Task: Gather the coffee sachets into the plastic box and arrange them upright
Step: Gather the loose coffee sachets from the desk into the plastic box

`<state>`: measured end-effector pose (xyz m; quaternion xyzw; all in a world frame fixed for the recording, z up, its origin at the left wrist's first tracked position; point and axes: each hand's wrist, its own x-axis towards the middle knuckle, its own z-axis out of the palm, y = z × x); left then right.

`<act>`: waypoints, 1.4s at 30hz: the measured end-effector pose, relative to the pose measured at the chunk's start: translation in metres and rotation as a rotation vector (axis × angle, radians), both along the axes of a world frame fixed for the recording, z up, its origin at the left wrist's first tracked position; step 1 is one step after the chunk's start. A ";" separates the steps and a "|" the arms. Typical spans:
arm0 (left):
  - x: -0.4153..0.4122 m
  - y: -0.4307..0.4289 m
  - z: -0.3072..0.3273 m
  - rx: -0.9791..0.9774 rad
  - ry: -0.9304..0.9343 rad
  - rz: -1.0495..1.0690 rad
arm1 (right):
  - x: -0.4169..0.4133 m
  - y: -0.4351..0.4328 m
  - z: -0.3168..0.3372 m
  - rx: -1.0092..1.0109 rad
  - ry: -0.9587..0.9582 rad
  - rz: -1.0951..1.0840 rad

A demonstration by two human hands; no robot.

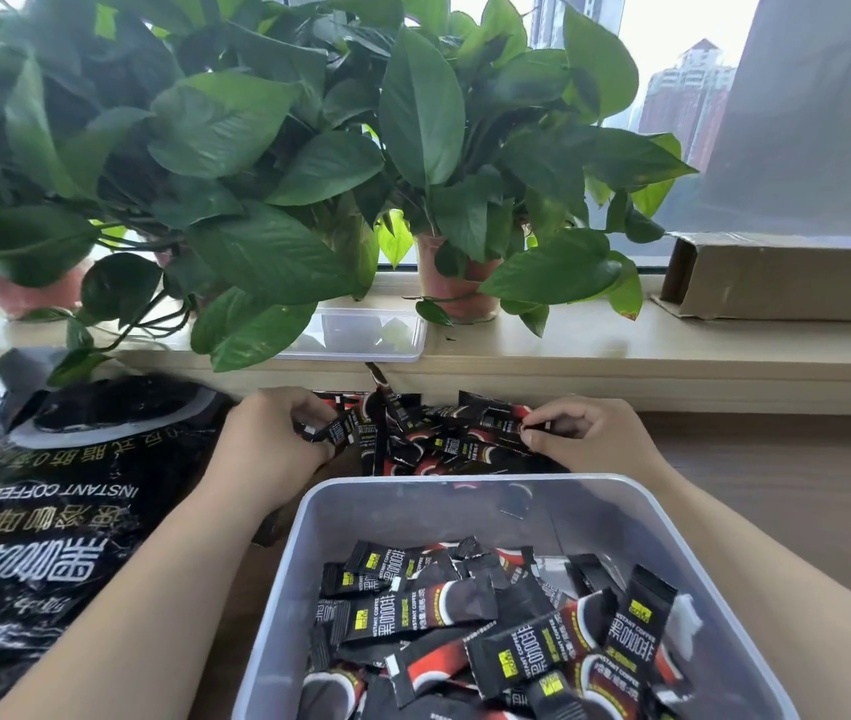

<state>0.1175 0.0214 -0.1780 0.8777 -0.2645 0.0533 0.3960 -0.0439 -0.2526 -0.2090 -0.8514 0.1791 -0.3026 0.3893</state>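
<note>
While black-and-red foil coffee sachets (444,446) were heaped just beyond the translucent plastic box (309,517) | some were gripped by left hand (277,433) | one was pinched by right hand (587,433)

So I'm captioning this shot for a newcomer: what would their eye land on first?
Big green potted plants fill the upper half along the windowsill. Nearest the camera, the clear plastic box holds black coffee sachets lying jumbled, not upright. Just beyond it, the left hand and right hand grip a pile of sachets, with a large black coffee bag at left.
</note>
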 end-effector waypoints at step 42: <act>-0.016 0.016 0.026 0.515 0.157 -0.490 | -0.056 -0.002 0.085 0.738 -0.165 0.629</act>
